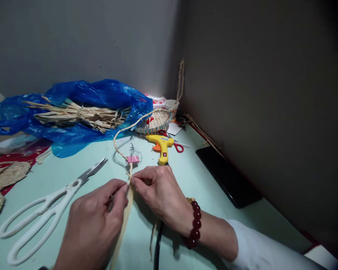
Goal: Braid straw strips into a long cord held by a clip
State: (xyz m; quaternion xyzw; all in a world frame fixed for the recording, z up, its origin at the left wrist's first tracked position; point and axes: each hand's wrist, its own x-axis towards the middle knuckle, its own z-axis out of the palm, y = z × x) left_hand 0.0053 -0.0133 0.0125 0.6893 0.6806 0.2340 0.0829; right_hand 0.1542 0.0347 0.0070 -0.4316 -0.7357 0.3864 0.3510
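Note:
A pale twisted cord of plant fibre [118, 139] curves from the back of the table down to my fingers. My left hand [101, 213] pinches its near end between thumb and forefinger. On the other side, my right hand [159, 189] pinches the cord at almost the same spot, fingertips close to the left ones. Just beyond them a pink binder clip [133, 159] grips the cord. Loose flat strands run toward me, one wide fibre strip [124, 221] passing beside my left hand. A beaded bracelet [195, 225] circles my right wrist.
White-handled scissors [49, 208] lie at left. A yellow glue gun [163, 146] and red-handled scissors [178, 148] lie beyond my hands. Behind are a blue plastic bag [101, 92], a fibre bundle [79, 114], a woven basket [154, 122] and a cup [171, 105]. A black phone [228, 176] rests by the right wall.

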